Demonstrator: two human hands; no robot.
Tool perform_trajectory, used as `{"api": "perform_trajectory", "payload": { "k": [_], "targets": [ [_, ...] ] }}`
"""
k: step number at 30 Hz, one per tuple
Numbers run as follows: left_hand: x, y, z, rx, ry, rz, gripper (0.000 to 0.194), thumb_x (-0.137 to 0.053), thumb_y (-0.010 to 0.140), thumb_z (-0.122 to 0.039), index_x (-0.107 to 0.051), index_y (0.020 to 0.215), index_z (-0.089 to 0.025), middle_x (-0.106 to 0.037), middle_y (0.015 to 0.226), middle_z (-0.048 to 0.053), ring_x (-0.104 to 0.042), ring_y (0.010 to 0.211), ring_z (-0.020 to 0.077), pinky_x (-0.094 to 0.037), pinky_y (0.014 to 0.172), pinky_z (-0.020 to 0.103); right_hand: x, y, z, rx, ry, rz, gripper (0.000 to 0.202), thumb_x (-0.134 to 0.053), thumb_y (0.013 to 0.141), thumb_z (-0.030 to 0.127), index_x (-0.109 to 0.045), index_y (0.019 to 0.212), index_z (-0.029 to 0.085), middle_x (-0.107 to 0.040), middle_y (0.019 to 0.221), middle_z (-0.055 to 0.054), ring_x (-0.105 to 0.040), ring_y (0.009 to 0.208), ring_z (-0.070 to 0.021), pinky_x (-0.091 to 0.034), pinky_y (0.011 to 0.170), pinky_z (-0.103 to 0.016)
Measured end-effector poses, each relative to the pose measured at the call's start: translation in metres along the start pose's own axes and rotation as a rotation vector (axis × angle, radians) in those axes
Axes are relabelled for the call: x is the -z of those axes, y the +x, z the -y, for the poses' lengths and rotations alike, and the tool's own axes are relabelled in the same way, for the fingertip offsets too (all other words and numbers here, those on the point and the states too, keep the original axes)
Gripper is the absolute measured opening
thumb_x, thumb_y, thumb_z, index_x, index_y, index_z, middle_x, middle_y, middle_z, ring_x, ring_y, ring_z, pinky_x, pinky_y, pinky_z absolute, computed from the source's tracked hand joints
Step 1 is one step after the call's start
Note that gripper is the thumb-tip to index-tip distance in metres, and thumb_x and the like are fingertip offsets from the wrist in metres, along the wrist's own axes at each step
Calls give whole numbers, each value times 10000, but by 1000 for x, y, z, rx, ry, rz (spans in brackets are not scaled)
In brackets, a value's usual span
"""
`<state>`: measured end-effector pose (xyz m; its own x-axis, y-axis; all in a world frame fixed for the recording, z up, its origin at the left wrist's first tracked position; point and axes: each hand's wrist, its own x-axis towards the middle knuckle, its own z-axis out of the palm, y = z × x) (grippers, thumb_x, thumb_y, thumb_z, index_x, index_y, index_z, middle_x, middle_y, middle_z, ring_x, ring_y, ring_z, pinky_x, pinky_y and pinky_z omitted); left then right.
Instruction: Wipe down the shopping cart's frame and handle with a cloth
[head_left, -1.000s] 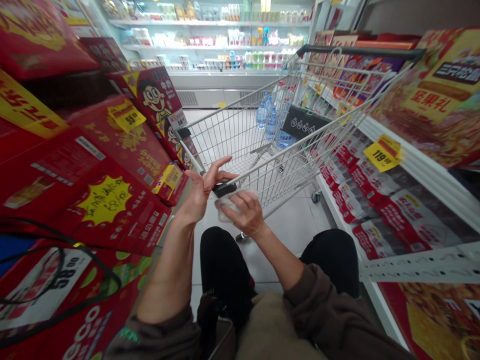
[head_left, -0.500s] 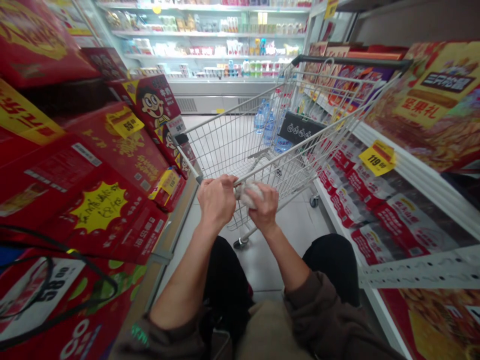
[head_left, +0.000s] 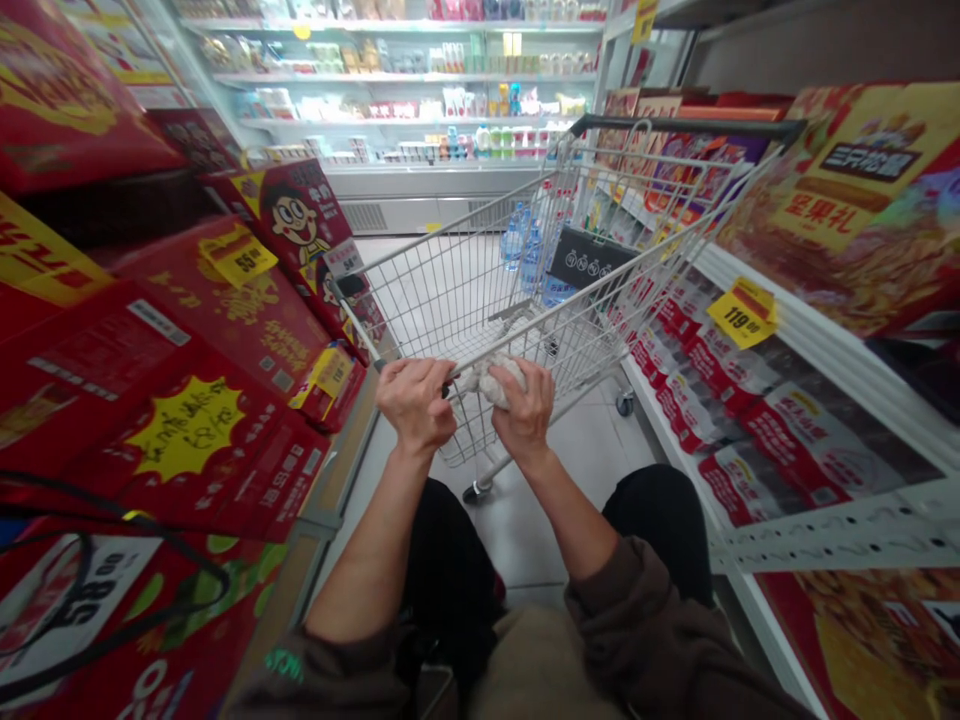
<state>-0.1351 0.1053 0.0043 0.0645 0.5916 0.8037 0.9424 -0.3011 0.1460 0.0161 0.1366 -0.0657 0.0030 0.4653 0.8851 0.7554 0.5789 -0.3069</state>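
A wire shopping cart (head_left: 570, 345) stands at an angle in front of me, with a black handle bar (head_left: 690, 125) at its far end. My left hand (head_left: 416, 400) is closed around the near corner of its rim. My right hand (head_left: 525, 405) has its fingers curled over a crumpled greyish-white cloth (head_left: 501, 382), pressed against the rim just right of my left hand. Part of the cloth stretches toward my left hand. My palms and the metal beneath them are hidden.
Red gift boxes (head_left: 187, 325) are stacked close on the left. A white shelf (head_left: 832, 350) with packaged goods runs along the right. Bottled water (head_left: 517, 240) stands beyond the cart, before a lit refrigerated case (head_left: 427, 180). A cart wheel (head_left: 478, 491) is near my knees.
My hands have drawn slightly apart along the rim, and more of the cloth shows between them. The whole view has shifted a little, so the cart and shelves appear farther left.
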Motion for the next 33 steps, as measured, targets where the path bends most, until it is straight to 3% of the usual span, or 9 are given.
{"api": "perform_trajectory", "payload": {
  "k": [7, 13, 15, 19, 20, 25, 29, 31, 33],
  "targets": [
    [7, -4, 16, 21, 50, 19, 1077, 234, 833, -813, -697, 866, -274, -713, 762, 82, -656, 786, 266, -440, 895, 465, 3, 5, 8, 290, 52, 82, 401, -593, 886, 84, -714, 1186, 320, -640, 1250, -64, -518, 1223, -223, -430, 1061, -394],
    [16, -7, 29, -31, 30, -29, 1057, 222, 863, -794, -695, 849, -267, -681, 705, 69, -639, 736, 256, -449, 850, 450, 4, 11, -12, -67, -47, -130, 369, -584, 871, 44, -728, 1142, 249, -630, 1178, -100, -558, 1074, -233, -481, 941, -384],
    [19, -8, 32, -33, 20, -47, 1054, 210, 869, -795, -699, 844, -262, -684, 713, 74, -642, 743, 258, -447, 844, 451, 5, 12, -6, -33, -17, -157, 363, -596, 888, 58, -722, 1167, 255, -616, 1200, -103, -555, 1124, -241, -478, 979, -400],
    [23, -11, 38, -61, 29, -73, 1039, 196, 883, -789, -694, 836, -255, -678, 707, 76, -644, 736, 259, -448, 820, 454, 6, 19, 4, 300, 37, -71, 412, -620, 913, 84, -689, 1227, 343, -635, 1258, -47, -542, 1226, -225, -450, 1090, -417],
    [24, -12, 40, -65, 32, -70, 1038, 199, 882, -789, -690, 833, -256, -674, 700, 74, -646, 732, 256, -450, 816, 454, 6, 22, 3, 304, 30, -73, 425, -614, 915, 81, -683, 1235, 352, -643, 1254, -41, -549, 1220, -223, -456, 1089, -419],
    [27, -14, 50, -20, 45, -28, 1062, 227, 831, -830, -673, 800, -268, -682, 687, 71, -666, 757, 256, -464, 846, 464, 5, 25, -7, 35, 31, -212, 467, -546, 907, 40, -671, 1267, 309, -619, 1272, -85, -567, 1225, -249, -496, 1047, -444],
    [30, -12, 58, -40, 22, -59, 997, 154, 898, -802, -676, 782, -261, -679, 676, 80, -652, 723, 263, -458, 804, 465, 4, 13, 2, 231, 85, -12, 435, -584, 860, 52, -711, 1195, 299, -634, 1264, -63, -534, 1265, -243, -464, 1100, -443],
    [33, -10, 62, -50, 6, -42, 973, 122, 921, -789, -685, 781, -263, -680, 669, 83, -654, 717, 268, -457, 801, 467, 4, 9, 7, 251, 103, 92, 411, -613, 817, 59, -733, 1141, 281, -649, 1227, -62, -546, 1210, -237, -474, 1054, -418],
    [36, -8, 67, -48, -5, -31, 969, 110, 922, -792, -688, 769, -264, -684, 665, 85, -660, 718, 272, -457, 796, 466, 5, 9, 9, 218, 104, 95, 421, -623, 797, 60, -739, 1140, 275, -648, 1216, -69, -549, 1188, -240, -472, 1031, -411]
  ]
}}
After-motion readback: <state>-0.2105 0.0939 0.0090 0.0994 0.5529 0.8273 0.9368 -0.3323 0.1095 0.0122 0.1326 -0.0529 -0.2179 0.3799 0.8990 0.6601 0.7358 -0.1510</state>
